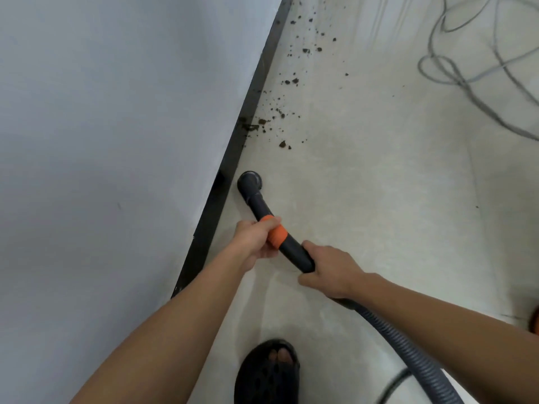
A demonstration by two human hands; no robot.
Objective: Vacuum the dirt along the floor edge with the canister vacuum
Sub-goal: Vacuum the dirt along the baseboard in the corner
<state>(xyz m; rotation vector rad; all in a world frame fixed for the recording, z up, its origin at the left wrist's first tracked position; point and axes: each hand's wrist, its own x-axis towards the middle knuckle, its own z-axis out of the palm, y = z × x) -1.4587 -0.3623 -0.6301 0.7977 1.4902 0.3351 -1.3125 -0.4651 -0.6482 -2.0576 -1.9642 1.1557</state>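
Observation:
Both hands hold a black vacuum wand point(291, 252) with an orange band. My left hand point(256, 239) grips it at the orange band, and my right hand point(329, 271) grips it further back, where the ribbed grey hose point(414, 354) begins. The round nozzle point(249, 182) rests on the pale floor beside the black baseboard point(230, 167). Brown dirt crumbs point(280, 115) lie scattered along the floor edge ahead of the nozzle, a short gap away.
A white wall point(116, 126) fills the left side. Loops of grey cable point(472, 74) lie on the floor at the upper right. My foot in a black sandal point(267, 371) stands at the bottom. An orange object point(534, 323) shows at the right edge.

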